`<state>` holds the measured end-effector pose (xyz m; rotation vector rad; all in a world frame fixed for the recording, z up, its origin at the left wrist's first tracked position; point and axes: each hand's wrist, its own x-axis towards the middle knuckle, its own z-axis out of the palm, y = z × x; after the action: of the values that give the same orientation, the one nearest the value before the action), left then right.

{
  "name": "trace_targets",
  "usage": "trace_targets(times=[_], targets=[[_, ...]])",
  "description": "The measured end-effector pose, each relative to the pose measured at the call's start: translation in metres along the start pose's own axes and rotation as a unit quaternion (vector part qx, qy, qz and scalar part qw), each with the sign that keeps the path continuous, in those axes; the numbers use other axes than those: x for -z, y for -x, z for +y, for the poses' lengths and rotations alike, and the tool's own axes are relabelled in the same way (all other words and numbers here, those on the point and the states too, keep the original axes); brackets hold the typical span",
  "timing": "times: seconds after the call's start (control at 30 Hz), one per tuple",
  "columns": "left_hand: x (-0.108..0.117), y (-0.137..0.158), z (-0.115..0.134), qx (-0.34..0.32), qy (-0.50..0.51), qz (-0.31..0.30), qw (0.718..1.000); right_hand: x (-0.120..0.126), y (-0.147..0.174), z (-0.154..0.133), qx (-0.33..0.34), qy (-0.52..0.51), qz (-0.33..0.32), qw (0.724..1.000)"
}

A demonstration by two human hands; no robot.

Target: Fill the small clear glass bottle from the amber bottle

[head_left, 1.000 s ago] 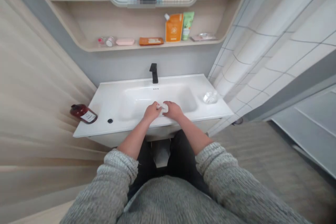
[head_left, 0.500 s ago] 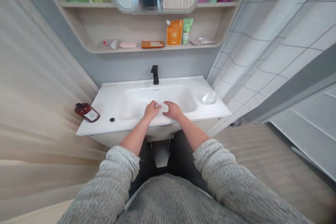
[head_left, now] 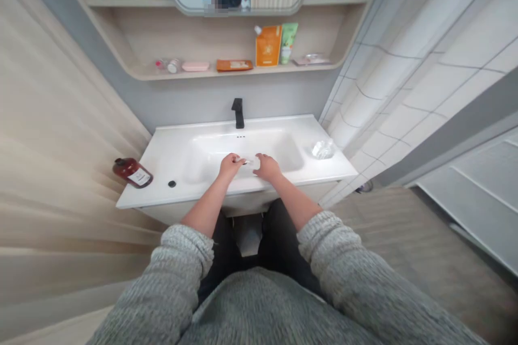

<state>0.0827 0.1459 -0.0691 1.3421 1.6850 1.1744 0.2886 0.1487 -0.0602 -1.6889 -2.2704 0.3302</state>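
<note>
Over the near side of the white sink basin (head_left: 206, 151), my left hand (head_left: 229, 166) is closed in a pinch on a small whitish thin piece (head_left: 245, 161). Just to its right, my right hand (head_left: 267, 167) curls its fingers around a small clear, whitish object (head_left: 255, 162), perhaps a little container; blur and small size hide its kind. The two held things are close together between my hands, and I cannot tell whether they touch. A black faucet (head_left: 238, 113) rises behind the basin.
A brown bottle (head_left: 133, 172) with a white label and a small round black piece (head_left: 172, 184) are on the counter's left. Clear crumpled-looking plastic (head_left: 322, 149) lies at right. Above, a shelf (head_left: 194, 76) holds an orange pouch (head_left: 268, 46), a green tube (head_left: 288, 43) and other small items.
My left hand has shifted slightly left, away from my right hand, widening the gap between them. The camera view has tilted a little.
</note>
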Motion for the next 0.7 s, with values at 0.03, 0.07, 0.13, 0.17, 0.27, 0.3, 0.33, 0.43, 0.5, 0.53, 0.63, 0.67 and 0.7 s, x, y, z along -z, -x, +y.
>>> trace_targets(times=[0.03,0.07,0.13,0.17,0.27,0.3,0.33,0.43,0.5,0.53,0.63,0.67,0.7], targets=[[0.0,-0.001,-0.001,0.007,0.006,-0.007,1.0,-0.001,-0.001,0.0,0.0,0.0,-0.002,1.0],[-0.001,-0.002,-0.002,0.012,0.006,-0.013,1.0,-0.002,-0.002,0.001,0.002,-0.002,-0.004,1.0],[-0.001,-0.005,-0.003,0.021,0.002,-0.019,1.0,-0.004,-0.004,0.002,0.011,-0.016,-0.007,1.0],[-0.001,-0.006,-0.004,0.022,0.002,-0.016,1.0,-0.006,-0.006,0.003,0.02,-0.027,-0.006,0.999],[0.0,-0.007,-0.007,0.005,0.005,0.0,1.0,-0.011,-0.009,0.007,0.041,-0.063,0.0,0.997],[0.0,-0.007,-0.008,0.0,0.001,0.0,1.0,-0.012,-0.01,0.009,0.04,-0.072,0.004,0.997],[0.001,-0.007,-0.009,-0.003,-0.006,-0.003,1.0,-0.013,-0.011,0.01,0.033,-0.079,0.008,0.996],[0.004,-0.005,-0.008,0.0,-0.027,-0.021,0.999,-0.014,-0.013,0.012,0.006,-0.09,0.016,0.996],[0.006,-0.004,-0.007,-0.002,-0.036,-0.026,0.999,-0.013,-0.012,0.012,-0.001,-0.092,0.015,0.996],[0.006,-0.004,-0.007,-0.004,-0.04,-0.025,0.999,-0.013,-0.012,0.012,0.0,-0.092,0.014,0.996],[0.007,-0.002,-0.003,-0.027,-0.082,-0.002,0.996,-0.011,-0.011,0.011,0.008,-0.09,0.014,0.996],[0.006,-0.001,-0.002,-0.04,-0.106,0.011,0.994,-0.011,-0.01,0.011,0.012,-0.09,0.014,0.996],[0.006,0.0,-0.001,-0.052,-0.132,0.024,0.99,-0.01,-0.01,0.011,0.014,-0.09,0.016,0.996]])
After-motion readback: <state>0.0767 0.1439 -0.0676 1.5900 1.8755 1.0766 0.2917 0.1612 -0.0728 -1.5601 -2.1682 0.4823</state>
